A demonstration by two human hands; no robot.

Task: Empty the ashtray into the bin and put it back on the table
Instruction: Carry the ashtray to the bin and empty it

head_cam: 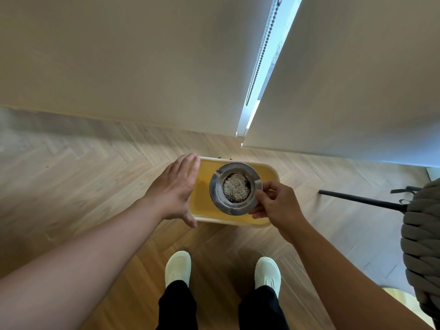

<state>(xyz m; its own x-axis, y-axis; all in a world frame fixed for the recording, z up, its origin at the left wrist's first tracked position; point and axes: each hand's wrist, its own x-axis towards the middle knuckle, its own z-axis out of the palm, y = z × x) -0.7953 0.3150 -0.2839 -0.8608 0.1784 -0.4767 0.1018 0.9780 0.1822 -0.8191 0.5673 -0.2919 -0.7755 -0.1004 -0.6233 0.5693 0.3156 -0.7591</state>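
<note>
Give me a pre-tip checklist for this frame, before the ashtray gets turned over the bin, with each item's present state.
1. Ashtray held by right hand at its rim: ok.
2. Ashtray over the opening of the bin: ok, it sits within the rim's outline.
3. Contents still in the ashtray, level, nothing spilled on the floor: ok.
4. Left hand open beside the bin's left edge; whether it touches the bin: cannot tell.
5. Bin has room inside: ok, yellow interior looks mostly bare.
6. Shoes stand back from the bin: ok.
</note>
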